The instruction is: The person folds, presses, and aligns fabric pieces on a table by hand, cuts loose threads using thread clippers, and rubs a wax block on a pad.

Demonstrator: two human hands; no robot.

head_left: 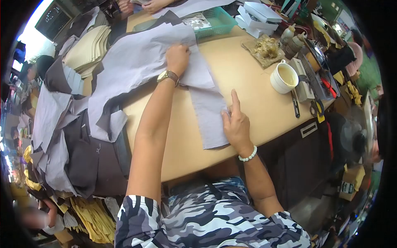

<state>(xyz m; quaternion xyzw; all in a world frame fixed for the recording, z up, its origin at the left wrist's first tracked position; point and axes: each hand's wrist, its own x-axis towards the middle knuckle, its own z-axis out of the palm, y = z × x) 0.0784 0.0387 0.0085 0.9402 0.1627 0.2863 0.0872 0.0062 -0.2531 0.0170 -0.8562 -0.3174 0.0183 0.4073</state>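
A large piece of light grey fabric [142,51] with a dark underside lies across the tan tabletop. My left hand [178,60], with a watch at the wrist, is closed over its upper part and grips the cloth. From there a flat fabric strip [209,120] runs down towards the near table edge. My right hand [237,128], with a pale bead bracelet, rests at the strip's right edge. Its index finger is stretched out and the thumb is apart from it, near the cloth. The other fingers are partly hidden.
A white cup [284,77] of pale paste stands at the right, near a utility knife [295,105], scissors [317,109] and bottles [294,44]. A green basket [219,24] and white boxes [258,18] are at the back. Dark and grey cloth [78,144] hangs off the left side.
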